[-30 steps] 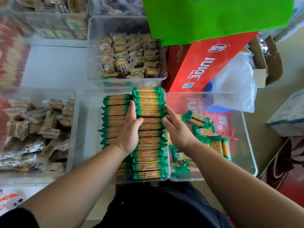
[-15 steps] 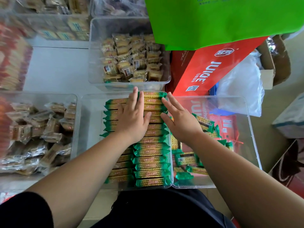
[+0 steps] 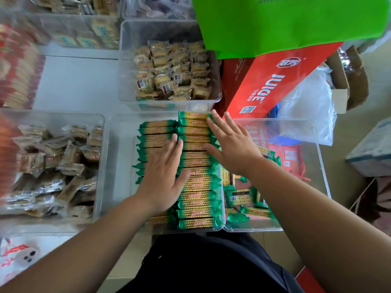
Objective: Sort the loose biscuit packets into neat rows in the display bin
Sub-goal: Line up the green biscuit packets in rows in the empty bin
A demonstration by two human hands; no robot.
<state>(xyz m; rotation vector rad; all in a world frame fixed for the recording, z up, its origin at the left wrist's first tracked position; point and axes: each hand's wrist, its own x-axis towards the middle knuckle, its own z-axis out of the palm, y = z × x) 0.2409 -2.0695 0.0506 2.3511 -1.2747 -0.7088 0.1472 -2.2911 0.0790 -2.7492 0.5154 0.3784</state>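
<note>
1. Centre stage is the clear display bin (image 3: 122, 157). It holds 2 rows of green-and-gold biscuit packets (image 3: 196, 182), laid crosswise and running from 6 o'clock up to 12 o'clock.
2. The left hand (image 3: 164, 178) is flat and palm down, with its fingers straight and close together. It presses on the seam between the left row (image 3: 155, 131) and the right row (image 3: 196, 199), and the thumb angles out toward 3 o'clock.
3. The right hand (image 3: 231, 146) sits at 1 o'clock from the left one. It is flat too, fingers fanned wide, resting on the far end of the right row. Neither hand grips anything.
4. Red lettering runs along every gold band (too small to read from up here).
5. At 3 o'clock a second clear bin (image 3: 285, 121) butts against the display bin. Loose packets (image 3: 241, 198) of the same kind lie jumbled in its near-left corner, and 1 shows a barcode.
6. At 1 o'clock there is a red carton (image 3: 275, 85) with "JUIQE" in bold white letters, a round white logo above them and a QR code below.
7. A green bag (image 3: 285, 22) overhangs the carton, and the print at its top edge is illegible.
8. At 12 o'clock another bin (image 3: 131, 39) holds tan pastries (image 3: 173, 70) in clear wrappers, several with barcodes.
9. At 9 o'clock a bin (image 3: 63, 117) holds brown snacks (image 3: 53, 166) heaped loosely.
</note>
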